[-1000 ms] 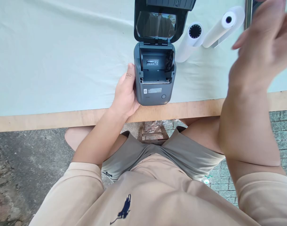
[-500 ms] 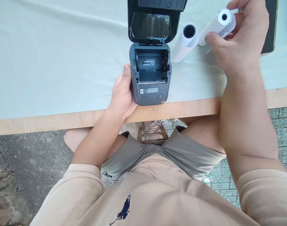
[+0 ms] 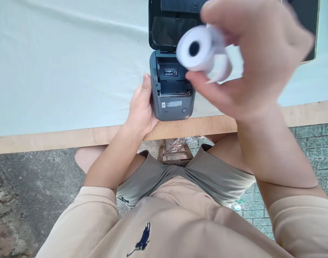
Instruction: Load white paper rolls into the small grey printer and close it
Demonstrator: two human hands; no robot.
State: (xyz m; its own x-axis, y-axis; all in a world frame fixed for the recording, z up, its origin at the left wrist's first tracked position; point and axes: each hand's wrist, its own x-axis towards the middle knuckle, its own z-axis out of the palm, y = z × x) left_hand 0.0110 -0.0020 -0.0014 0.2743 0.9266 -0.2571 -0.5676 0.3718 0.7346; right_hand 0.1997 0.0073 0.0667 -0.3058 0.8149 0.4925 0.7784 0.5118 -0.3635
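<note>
One white paper roll is clamped in the right hand, between the thumb below and the fingers above. Its round end, with a dark core, faces the viewer; roll and hand are both blurred. More white paper shows between the roll's end and the palm; whether it belongs to the same roll, I cannot tell.

Just left of this grip is a small dark grey printer, its lid raised. The roll hides part of the hinge and the lid's right side; whether it touches them is unclear. A label with white characters sits inside the open bay, and a power button is on the front.

The left hand is closed around the printer's left side, thumb along the edge, other fingers mostly hidden.

Around both grips spreads a pale cloth, with a bare wooden table edge nearer the body. Beyond the right hand, at upper right, lies a dark flat object. Below the hands are grey shorts and a beige shirt.
</note>
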